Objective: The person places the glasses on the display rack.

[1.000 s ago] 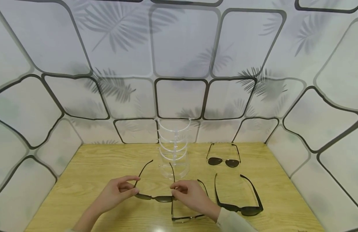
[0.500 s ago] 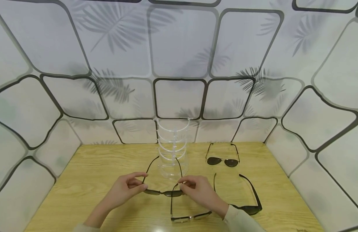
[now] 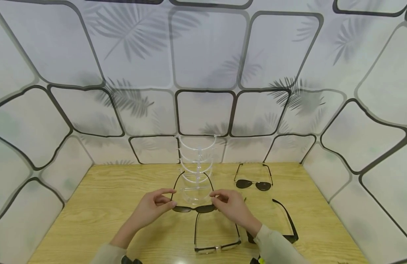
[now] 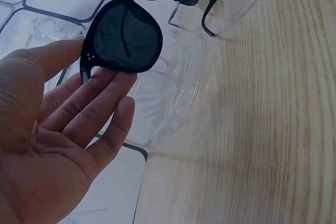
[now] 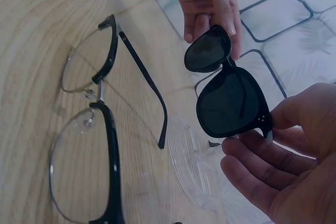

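Sunglasses (image 3: 205, 209) hung above the desk (image 3: 121, 183), before the clear stand (image 3: 198, 168) toward the back edge, pinched by left hand (image 3: 154, 206) and right hand (image 3: 232, 208). Uneven movement could have snagged a temple (image 3: 210, 182), tipping the stand.

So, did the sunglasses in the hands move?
Yes. In the head view, the held sunglasses have gone forward and to the right, closer to the clear stand.

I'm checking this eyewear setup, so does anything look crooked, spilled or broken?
Nothing stands out. The held sunglasses look whole, the clear stand is upright, and the clear-lens glasses and aviator sunglasses rest unfolded on the table. The thick black sunglasses, partly hidden by the right sleeve, can't be fully judged.
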### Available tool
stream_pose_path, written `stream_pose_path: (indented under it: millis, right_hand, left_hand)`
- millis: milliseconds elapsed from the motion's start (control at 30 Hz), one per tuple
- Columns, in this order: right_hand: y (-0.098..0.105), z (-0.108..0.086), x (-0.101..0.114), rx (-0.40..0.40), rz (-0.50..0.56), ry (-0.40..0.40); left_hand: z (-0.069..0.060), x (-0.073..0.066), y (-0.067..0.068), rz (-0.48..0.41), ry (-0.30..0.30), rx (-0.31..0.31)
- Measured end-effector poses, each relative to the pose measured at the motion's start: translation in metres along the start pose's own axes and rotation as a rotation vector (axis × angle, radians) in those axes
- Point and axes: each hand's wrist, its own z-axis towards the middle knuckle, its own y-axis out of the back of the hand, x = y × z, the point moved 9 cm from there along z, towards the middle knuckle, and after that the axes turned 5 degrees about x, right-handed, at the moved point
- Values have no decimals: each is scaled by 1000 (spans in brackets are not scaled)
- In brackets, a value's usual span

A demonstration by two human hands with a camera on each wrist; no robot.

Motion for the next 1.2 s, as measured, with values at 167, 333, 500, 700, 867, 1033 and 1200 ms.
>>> stream_pose_path:
  millis: [167,333,500,700,867,1033,1200]
  right_hand:
    - [5,6,-4,-19,1,-17]
    - [8,10,-7,-36,-8,-28]
    - [9,17,-10,-50,-19,-44]
    - [11,26,-17,-67,-8,-57]
    - [12,30,-21,-87,7,-76]
    - [12,33,-24,-104,27,-91]
    - [13,37,-26,-122,12,-75]
  left_hand:
    - [6,1,-1,-5,17,-31]
    - [11,-1,-1,-17,-1,-41]
    - [18,3,0,-47,16,-54]
    - [26,11,3,-54,60,-119]
    - [32,14,4,-71,60,-147]
    - [37,16,3,-96,65,-164]
    - [40,17,5,-90,81,-187]
